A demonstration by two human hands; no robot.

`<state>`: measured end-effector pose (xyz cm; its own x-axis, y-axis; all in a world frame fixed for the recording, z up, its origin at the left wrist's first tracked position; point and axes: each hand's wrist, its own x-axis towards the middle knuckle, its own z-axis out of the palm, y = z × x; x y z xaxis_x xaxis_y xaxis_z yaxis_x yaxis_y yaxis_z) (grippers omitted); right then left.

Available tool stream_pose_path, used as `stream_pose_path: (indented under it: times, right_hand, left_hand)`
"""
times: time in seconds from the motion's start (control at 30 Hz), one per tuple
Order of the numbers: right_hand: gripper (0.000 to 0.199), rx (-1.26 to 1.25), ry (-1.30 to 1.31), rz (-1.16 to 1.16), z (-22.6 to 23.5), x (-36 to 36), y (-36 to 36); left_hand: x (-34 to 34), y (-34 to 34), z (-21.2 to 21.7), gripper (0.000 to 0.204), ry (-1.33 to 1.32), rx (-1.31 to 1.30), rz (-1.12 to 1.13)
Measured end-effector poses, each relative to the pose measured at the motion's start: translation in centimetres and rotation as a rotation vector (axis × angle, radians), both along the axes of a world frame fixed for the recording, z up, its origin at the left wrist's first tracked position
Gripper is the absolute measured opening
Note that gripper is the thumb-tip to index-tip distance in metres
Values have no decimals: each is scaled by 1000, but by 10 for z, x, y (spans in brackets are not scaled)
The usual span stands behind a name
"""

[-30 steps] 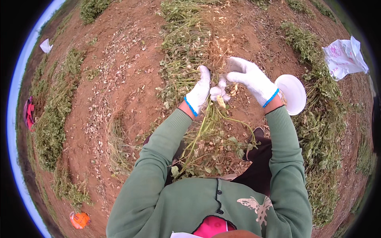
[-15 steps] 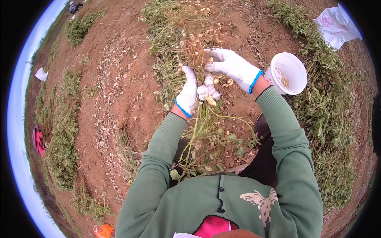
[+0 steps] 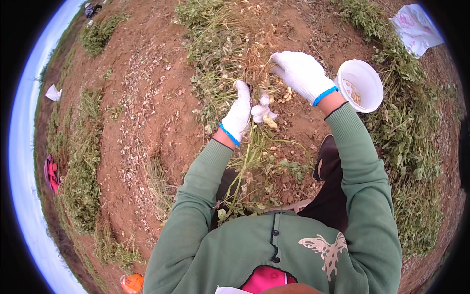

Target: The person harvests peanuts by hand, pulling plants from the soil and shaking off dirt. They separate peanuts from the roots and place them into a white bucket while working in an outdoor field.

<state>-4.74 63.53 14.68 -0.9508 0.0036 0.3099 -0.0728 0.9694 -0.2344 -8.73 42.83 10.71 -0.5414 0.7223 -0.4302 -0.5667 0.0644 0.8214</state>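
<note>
My left hand (image 3: 241, 113), in a white glove with a blue cuff, grips the stems of an uprooted green plant (image 3: 254, 161) whose leaves hang down toward my lap. Its pale roots and pods (image 3: 254, 66) point away from me. My right hand (image 3: 299, 72), gloved the same, pinches at the root cluster just above the left hand. A white bowl (image 3: 364, 83) with a few pale pods in it stands on the red soil right of my right wrist.
Uprooted green plants lie in heaps ahead (image 3: 215, 34) and along the right (image 3: 416, 147). A white plastic bag (image 3: 415, 27) lies at the far right. An orange object (image 3: 131, 283) sits at the lower left, a pink one (image 3: 51, 172) at the left edge.
My right hand has drawn away from the left, up and to the right into the roots. The view has shifted, so the bowl sits lower and closer.
</note>
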Motion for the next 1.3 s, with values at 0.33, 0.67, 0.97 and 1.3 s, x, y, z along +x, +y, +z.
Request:
stream_pose_path:
  times: [0.33, 0.67, 0.97, 1.3]
  right_hand:
    - [15, 153, 11, -136, -21, -4, -4]
    - [16, 130, 16, -246, -48, -12, -3]
    - [26, 74, -237, -666, -63, 23, 136]
    - [30, -253, -21, -660, -41, 35, 159]
  left_hand:
    - [-5, 8, -9, 81, -14, 54, -60]
    - [2, 25, -10, 81, -52, -166, 44]
    - [-22, -6, -17, 85, -65, -110, 250]
    - [-17, -10, -1, 80, -60, 117, 75]
